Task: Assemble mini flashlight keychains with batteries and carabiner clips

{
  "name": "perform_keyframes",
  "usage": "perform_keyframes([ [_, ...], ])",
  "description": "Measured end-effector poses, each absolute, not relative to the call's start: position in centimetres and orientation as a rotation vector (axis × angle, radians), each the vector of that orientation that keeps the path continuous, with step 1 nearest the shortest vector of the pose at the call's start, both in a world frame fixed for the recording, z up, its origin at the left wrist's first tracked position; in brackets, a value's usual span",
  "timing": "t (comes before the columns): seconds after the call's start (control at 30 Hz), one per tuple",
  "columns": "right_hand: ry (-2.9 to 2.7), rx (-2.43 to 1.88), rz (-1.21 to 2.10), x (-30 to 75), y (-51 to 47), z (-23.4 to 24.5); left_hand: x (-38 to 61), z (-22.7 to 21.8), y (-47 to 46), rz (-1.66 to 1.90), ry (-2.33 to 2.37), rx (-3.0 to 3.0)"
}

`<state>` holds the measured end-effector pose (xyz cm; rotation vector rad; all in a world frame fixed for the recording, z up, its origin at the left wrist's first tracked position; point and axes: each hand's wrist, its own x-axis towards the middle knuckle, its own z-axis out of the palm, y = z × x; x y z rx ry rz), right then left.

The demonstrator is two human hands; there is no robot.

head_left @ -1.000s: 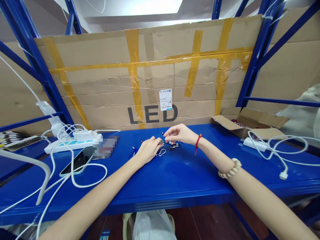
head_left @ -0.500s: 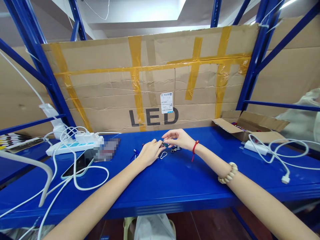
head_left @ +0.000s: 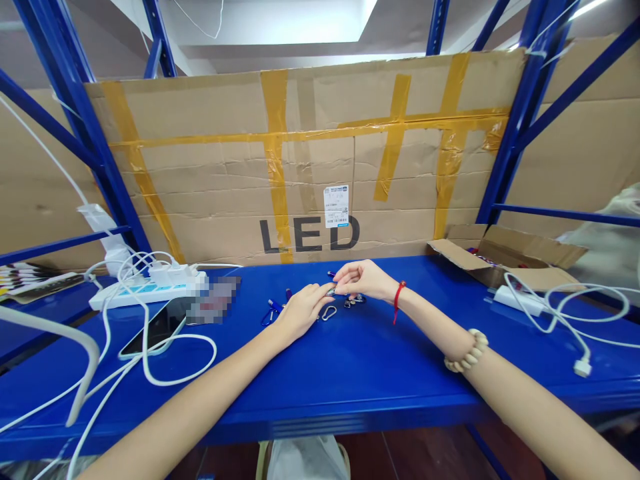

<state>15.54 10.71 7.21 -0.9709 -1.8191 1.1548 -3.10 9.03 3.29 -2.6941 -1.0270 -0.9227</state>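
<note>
Small part [head_left: 331,291] held over a blue shelf [head_left: 370,360].
It is pinched between the fingertips of the left hand [head_left: 300,311] and right hand [head_left: 367,280]; at its six o'clock, a silver clip [head_left: 325,315] is laid.

The glossy blue shelf [head_left: 350,373] bears a silver metal carabiner [head_left: 331,316], a black-screened phone [head_left: 165,323] to its left and an open brown cardboard box [head_left: 530,247] to its right.

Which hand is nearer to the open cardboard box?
Right: the right hand is left of the open cardboard box, apart from it; the left hand is farther left.
</note>
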Motion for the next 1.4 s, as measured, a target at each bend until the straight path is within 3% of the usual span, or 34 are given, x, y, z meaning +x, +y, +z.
perform_keyframes([
  [0.2,-1.865,-1.018,1.197,15.6,10.9,6.8,-3.1,2.9,8.6,-1.092,-0.962,-2.737],
  [0.57,-1.871,-0.984,1.265,15.2,10.4,6.4,-3.3,3.0,8.1,-1.002,-0.871,-2.563],
  [0.87,-1.703,-1.013,1.548,15.0,10.1,5.9,-3.3,3.1,8.1,-0.857,-0.929,-2.438],
  [1.1,-1.276,-1.065,1.813,14.0,9.8,6.5,-2.8,3.1,8.0,-1.094,-1.081,-2.579],
  [1.23,-1.341,-1.039,1.700,13.9,9.9,6.3,-2.3,3.5,8.1,-1.226,-1.188,-2.640],
  [1.4,-1.575,-0.934,1.122,14.3,10.6,6.3,-2.2,4.0,8.3,-1.307,-1.336,-2.611],
])
